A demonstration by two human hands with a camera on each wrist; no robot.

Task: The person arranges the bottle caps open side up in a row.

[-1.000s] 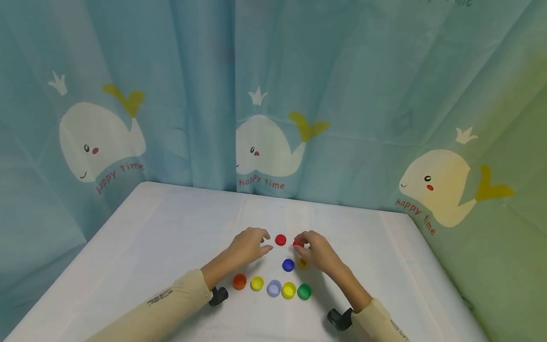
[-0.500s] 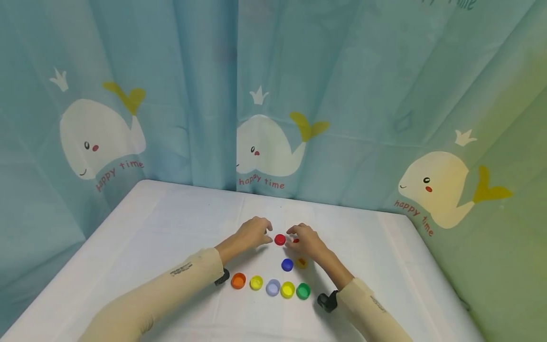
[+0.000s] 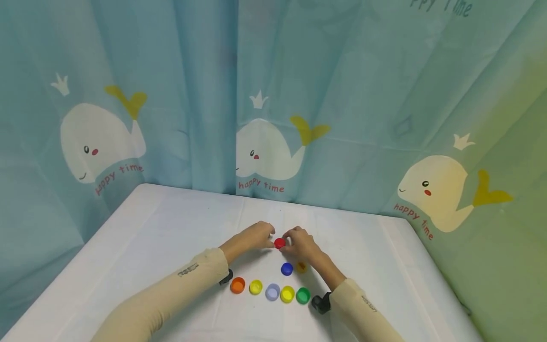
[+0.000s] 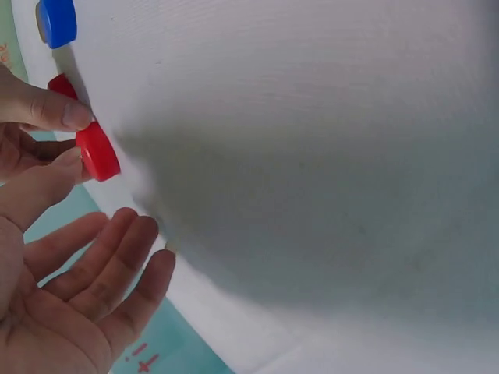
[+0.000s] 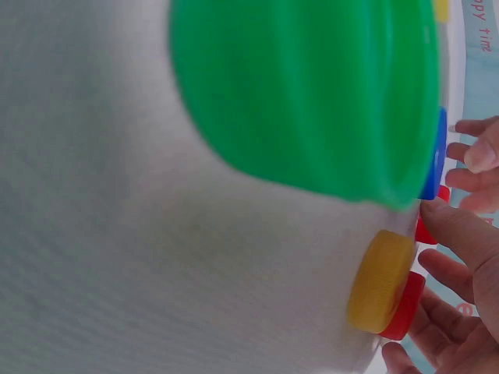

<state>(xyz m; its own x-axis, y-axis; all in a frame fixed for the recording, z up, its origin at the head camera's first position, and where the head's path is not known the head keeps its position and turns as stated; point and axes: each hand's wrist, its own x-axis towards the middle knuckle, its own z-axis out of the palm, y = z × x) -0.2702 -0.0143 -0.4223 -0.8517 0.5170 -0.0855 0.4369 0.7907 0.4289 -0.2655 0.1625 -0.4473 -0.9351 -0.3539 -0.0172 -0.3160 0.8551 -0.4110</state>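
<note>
Now both hands meet at the round red plastic bottle cap on the white table.

Since a second ago, the right hand has moved in from the cap's 3 o'clock, and the second small red cap it pinched is out of the head view. The left hand, at 9 o'clock, touches the cap with relaxed fingers. The right's grip cannot be told. At 6 o'clock sits a blue cap.

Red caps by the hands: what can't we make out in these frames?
- Second red cap: head view, hidden under right hand; left wrist view shows only a sliver behind a fingertip.
- Right hand's grip: head view too small.
- Green cap: right wrist view, blurred, cut by top edge.
</note>
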